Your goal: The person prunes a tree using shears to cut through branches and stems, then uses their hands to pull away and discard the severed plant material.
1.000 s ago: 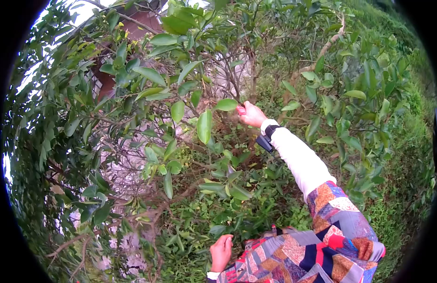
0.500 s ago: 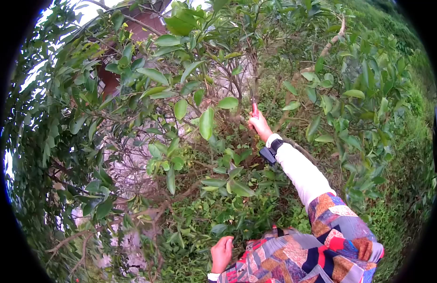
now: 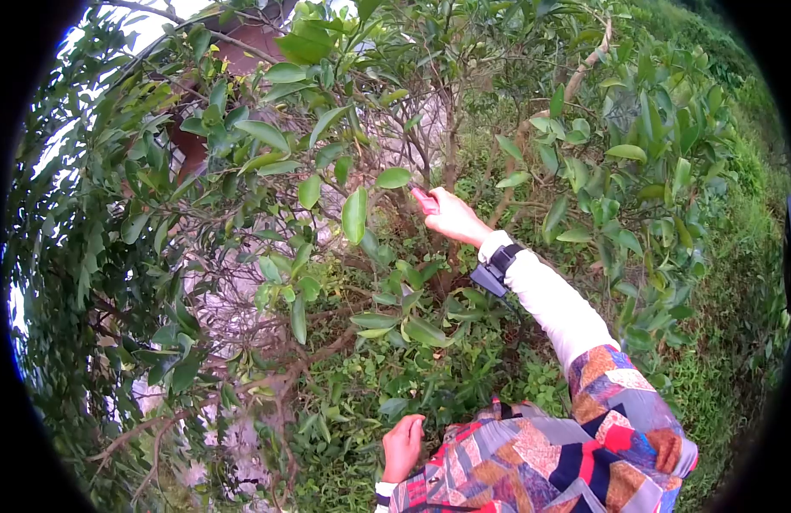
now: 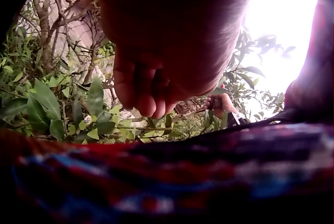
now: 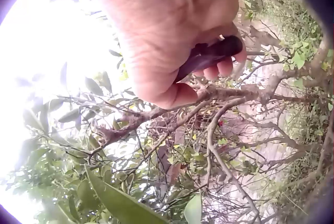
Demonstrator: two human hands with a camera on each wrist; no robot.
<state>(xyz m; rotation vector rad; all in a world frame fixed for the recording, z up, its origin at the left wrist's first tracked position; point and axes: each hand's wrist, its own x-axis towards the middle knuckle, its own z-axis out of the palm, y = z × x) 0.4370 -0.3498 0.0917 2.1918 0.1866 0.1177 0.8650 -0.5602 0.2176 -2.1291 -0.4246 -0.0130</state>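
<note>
My right hand (image 3: 457, 217) is stretched out among the branches of a leafy tree, gripping red-handled pruning shears (image 3: 425, 202). In the right wrist view, the fingers wrap the shears' handle (image 5: 211, 57), which looks dark there; the blades are hidden behind the hand. A bare, forked branch (image 5: 224, 93) runs close by the fingers in that view. In the head view, an oval green leaf (image 3: 394, 178) hangs just left of the shears. Low in front of the body, my left hand (image 3: 402, 446) hangs with loosely curled fingers (image 4: 147, 104) and holds nothing.
Leafy twigs surround the right arm, with a thicker branch (image 3: 590, 64) at upper right. A lower branch (image 3: 280, 385) crosses on the left. Green undergrowth (image 3: 352, 410) covers the ground, and a reddish-brown building (image 3: 250, 51) shows behind the leaves. Patchwork clothing (image 3: 541, 453) covers the torso.
The right hand first drew back to the right, with the shears tilted upward, then swung them left toward the leaves again. The left hand has stayed about where it was.
</note>
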